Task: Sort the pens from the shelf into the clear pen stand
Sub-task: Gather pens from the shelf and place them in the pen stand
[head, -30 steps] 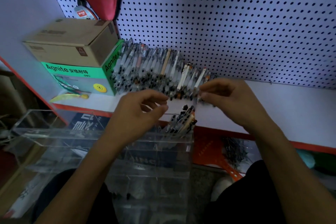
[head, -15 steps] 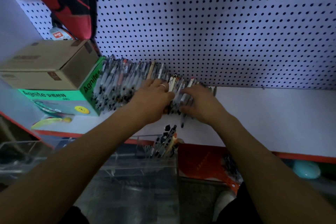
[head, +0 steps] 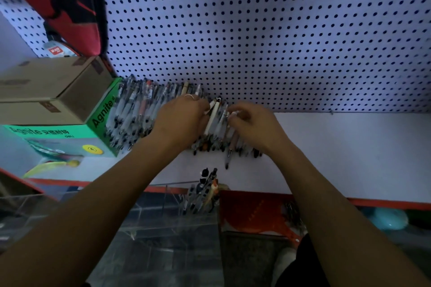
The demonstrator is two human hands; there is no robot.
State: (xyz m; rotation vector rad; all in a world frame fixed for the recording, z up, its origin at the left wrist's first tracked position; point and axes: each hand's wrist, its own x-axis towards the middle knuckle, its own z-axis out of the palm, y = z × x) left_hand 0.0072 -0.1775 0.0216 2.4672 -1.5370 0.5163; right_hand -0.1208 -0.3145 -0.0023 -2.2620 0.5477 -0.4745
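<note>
Green box [head: 70, 134] beside pens [head: 135, 112]

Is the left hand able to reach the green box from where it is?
Probably yes. The left hand rests on the pens, and the green box touches that pile's left side with nothing between.

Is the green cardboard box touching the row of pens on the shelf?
Touching. The head view shows the row of pens lying against the green cardboard box, no gap visible.
</note>
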